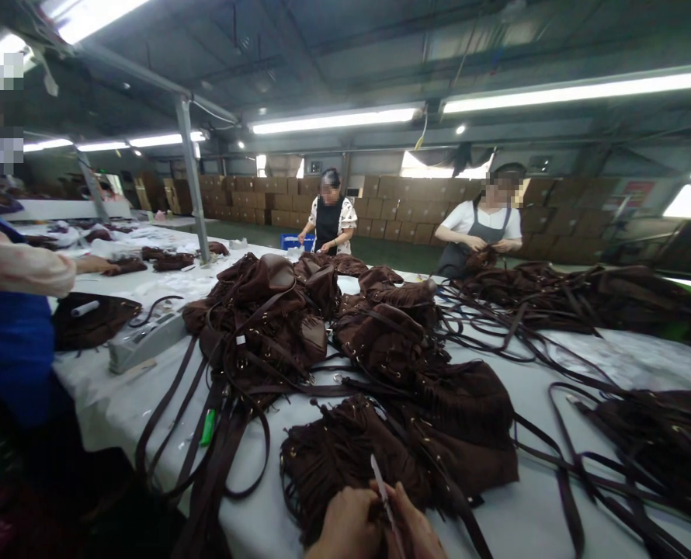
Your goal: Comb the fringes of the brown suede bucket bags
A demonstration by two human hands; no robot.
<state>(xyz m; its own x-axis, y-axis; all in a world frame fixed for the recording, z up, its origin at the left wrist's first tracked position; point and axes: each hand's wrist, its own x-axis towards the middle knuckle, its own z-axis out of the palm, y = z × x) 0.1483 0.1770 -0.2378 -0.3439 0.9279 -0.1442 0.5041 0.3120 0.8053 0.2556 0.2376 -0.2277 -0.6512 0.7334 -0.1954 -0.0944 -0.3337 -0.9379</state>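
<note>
At the table's near edge lies a dark brown fringed bag point(345, 450), with both my hands at its lower side. My left hand point(348, 522) is closed on a piece of the bag; the fingertips are partly hidden. Close beside it my right hand point(418, 528) is closed around a slim, pale, pointed blade-like tool point(382, 487). The tool's tip points up and away over the bag. Its lower end is hidden, so I cannot tell its exact kind. Another brown bag point(462, 454) touches this one on the right.
A pile of brown bags point(264, 310) with long straps spreads over the white table point(264, 497). A green lighter-like object point(207, 427) lies among straps at left. More bags point(665, 442) lie at right. Co-workers stand at left and across; stacked cartons point(392, 206) line the back.
</note>
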